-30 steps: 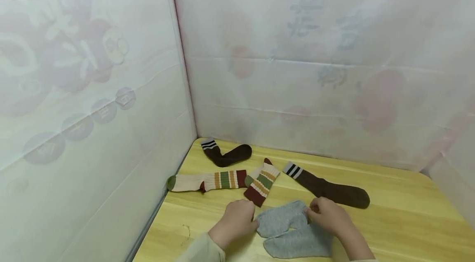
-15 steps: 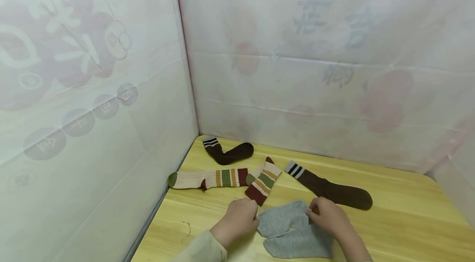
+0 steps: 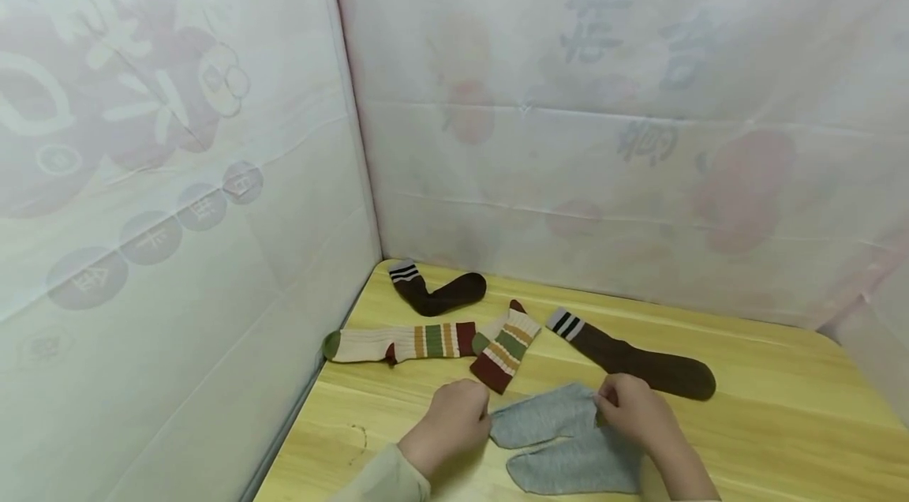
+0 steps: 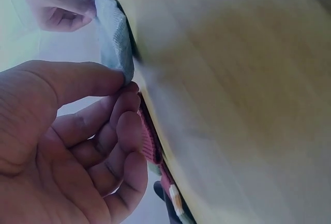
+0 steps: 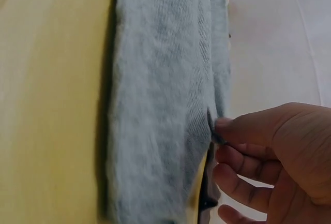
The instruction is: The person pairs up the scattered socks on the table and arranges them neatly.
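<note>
Light grey sock fabric lies on the near part of the table as two lengths side by side, joined towards the right. My left hand pinches the left tip of the farther length; in the left wrist view the thumb and index finger meet on the grey fabric, the other fingers curled loosely. With thumb and fingertips, my right hand pinches the far edge near the right end. Up close in the right wrist view, the grey fabric bunches at the right thumb tip.
Two striped cream socks, one flat and one folded, lie beyond the left hand. A bent dark brown sock sits at the back left, another brown sock behind the right hand. Printed fabric walls enclose the wooden table.
My right hand has shifted slightly right, drawing the farther grey length with it; the gap between the two lengths looks longer. The left hand stays nearly in place, and the other socks lie unchanged.
</note>
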Tool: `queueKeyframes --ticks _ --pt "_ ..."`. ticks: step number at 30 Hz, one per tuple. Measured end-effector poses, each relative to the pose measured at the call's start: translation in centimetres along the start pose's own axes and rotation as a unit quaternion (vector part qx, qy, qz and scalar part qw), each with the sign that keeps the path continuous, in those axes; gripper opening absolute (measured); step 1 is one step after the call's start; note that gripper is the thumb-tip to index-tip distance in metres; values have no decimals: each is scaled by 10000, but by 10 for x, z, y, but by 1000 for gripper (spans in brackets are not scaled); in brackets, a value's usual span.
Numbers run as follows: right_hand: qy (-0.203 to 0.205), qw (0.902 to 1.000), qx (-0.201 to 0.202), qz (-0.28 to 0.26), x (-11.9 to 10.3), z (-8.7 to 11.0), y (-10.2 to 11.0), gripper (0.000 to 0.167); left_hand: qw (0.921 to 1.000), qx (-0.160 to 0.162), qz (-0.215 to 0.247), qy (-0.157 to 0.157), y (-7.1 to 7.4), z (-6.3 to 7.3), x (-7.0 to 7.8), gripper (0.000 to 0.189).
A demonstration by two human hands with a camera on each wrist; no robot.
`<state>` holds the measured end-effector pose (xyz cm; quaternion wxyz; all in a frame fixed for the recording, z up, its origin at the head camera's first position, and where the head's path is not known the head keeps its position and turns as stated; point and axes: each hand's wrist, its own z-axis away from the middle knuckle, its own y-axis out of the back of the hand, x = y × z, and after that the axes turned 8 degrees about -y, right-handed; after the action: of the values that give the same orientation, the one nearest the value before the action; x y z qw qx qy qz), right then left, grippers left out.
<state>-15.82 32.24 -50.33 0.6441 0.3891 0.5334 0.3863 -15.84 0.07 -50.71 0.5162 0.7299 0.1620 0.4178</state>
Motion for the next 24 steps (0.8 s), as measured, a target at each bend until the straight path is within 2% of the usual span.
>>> queueKeyframes --ticks 6,9,15,20,24 --pt "50 9990 286 335 8 3 10 10 9999 128 89 -24 8 3 -3 52" --pt "25 9990 298 319 11 6 13 11 9995 173 265 -7 12 4 -5 52" --pt "-41 9986 436 286 16 12 21 12 9986 51 502 134 18 7 -11 50" --pt "4 9977 619 285 27 18 27 14 9969 -34 781 113 21 11 -13 50" --pt "1 9970 718 304 36 29 29 15 9945 -104 1044 3 24 15 -9 48"
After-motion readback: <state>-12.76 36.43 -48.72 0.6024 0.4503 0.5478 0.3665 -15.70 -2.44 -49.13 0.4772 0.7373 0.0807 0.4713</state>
